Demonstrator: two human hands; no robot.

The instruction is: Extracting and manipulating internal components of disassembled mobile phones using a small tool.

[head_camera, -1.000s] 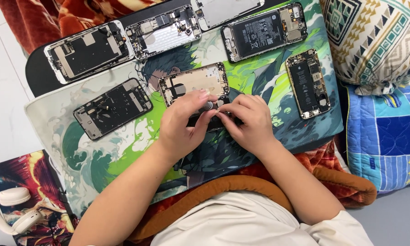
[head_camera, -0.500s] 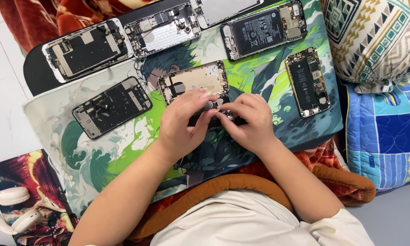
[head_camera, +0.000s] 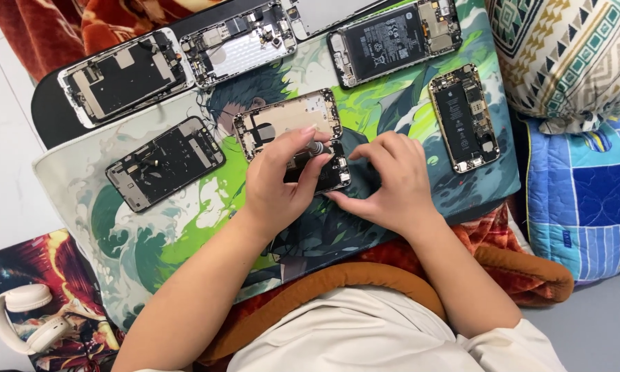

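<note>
The left hand [head_camera: 277, 180] pinches a small screwdriver [head_camera: 316, 147] between thumb and fingers, its tip down on the opened phone [head_camera: 289, 131] lying on the illustrated mat [head_camera: 186, 227]. The right hand [head_camera: 387, 182], fingers curled, grips that phone's lower edge, just beside the tool. Beyond the grip lie a battery-filled phone [head_camera: 392, 41] and two more stripped phones [head_camera: 124, 76] [head_camera: 237, 45].

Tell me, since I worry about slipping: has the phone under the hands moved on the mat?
No. The phone, under the screwdriver, still lies beside the printed head on the mat, at the same tilt.
</note>
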